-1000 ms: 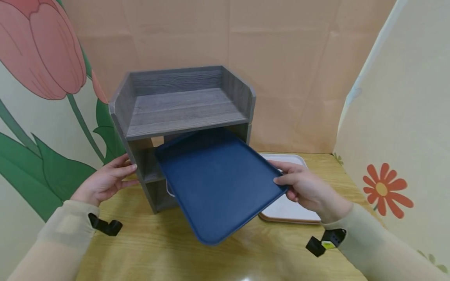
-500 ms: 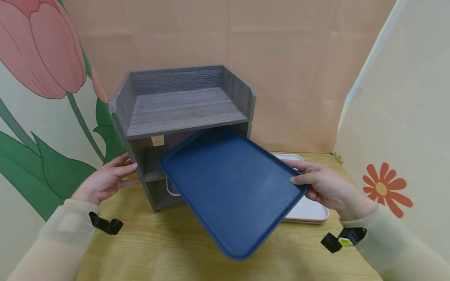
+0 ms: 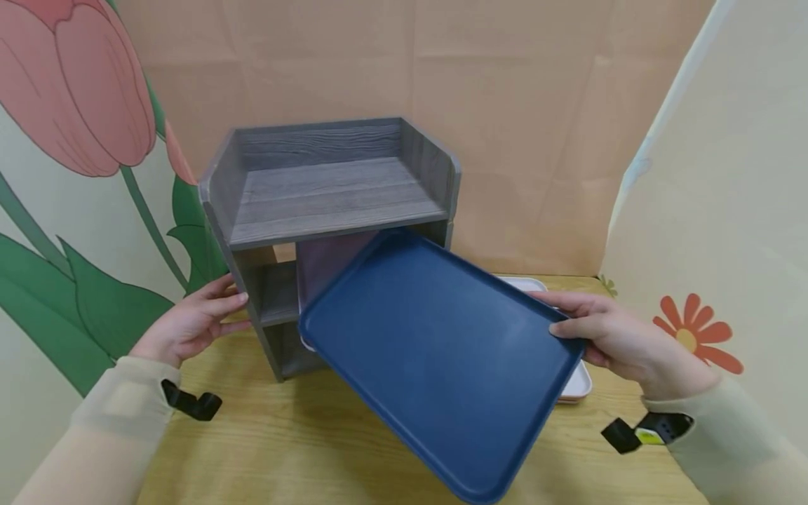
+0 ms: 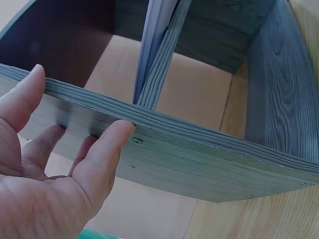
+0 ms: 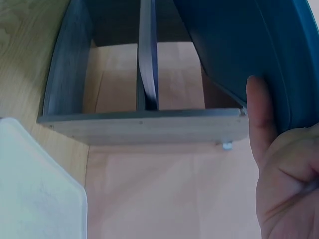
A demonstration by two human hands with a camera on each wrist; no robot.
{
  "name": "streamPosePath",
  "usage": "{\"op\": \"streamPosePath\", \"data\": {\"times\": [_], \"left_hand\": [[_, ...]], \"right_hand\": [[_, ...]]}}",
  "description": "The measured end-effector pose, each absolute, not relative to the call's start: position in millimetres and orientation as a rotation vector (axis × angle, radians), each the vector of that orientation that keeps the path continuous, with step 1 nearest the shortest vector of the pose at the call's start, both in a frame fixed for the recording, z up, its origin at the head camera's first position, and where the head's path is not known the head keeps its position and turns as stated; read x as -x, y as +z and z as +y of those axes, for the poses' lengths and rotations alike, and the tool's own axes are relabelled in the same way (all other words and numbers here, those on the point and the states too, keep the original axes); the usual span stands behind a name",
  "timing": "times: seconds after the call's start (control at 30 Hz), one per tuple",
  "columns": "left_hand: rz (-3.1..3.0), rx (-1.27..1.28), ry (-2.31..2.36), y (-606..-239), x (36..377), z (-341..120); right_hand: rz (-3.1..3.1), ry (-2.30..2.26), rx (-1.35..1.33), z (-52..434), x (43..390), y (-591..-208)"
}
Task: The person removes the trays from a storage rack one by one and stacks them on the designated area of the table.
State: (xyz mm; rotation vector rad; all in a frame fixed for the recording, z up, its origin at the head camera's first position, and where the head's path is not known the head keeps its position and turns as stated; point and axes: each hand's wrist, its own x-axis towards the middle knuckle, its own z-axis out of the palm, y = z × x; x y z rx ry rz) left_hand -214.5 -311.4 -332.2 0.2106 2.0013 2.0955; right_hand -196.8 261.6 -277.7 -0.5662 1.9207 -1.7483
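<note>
A dark blue tray (image 3: 442,354) hangs tilted in the air in front of the grey wooden shelf unit (image 3: 328,193), its far corner near the middle opening. My right hand (image 3: 606,337) grips the tray's right edge, thumb on top; from the right wrist the tray (image 5: 259,55) shows over my fingers (image 5: 259,119). My left hand (image 3: 189,322) rests flat against the shelf's left side panel (image 4: 164,149), fingers straight. A purple-grey tray (image 3: 325,263) lies in the middle shelf. A white tray edge (image 3: 308,345) peeks from the bottom shelf.
A white and pink tray (image 3: 571,382) lies on the wooden table (image 3: 303,449) behind the blue tray, at the right. Painted partition walls with a tulip (image 3: 76,98) and a flower (image 3: 697,333) close in left, back and right. The shelf's top (image 3: 328,196) is bare.
My right hand has drawn the blue tray out of the shelf, toward me and to the right. The purple-grey tray behind it now shows. My left hand has stayed on the shelf's side.
</note>
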Motion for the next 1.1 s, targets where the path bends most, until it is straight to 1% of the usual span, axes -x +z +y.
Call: {"op": "streamPosePath", "data": {"times": [0.33, 0.53, 0.83, 1.1], "left_hand": [[2.016, -0.214, 2.091, -332, 216, -311], [2.025, -0.190, 2.089, -333, 216, -311], [2.011, -0.179, 2.097, -332, 215, -310], [2.014, -0.187, 2.097, -332, 215, -310]], "right_hand": [[1.969, -1.679, 0.674, 288, 195, -278], [2.003, -1.644, 0.693, 302, 194, -278], [1.807, -1.707, 0.802, 326, 192, -282], [1.722, -1.778, 0.726, 348, 185, -286]]}}
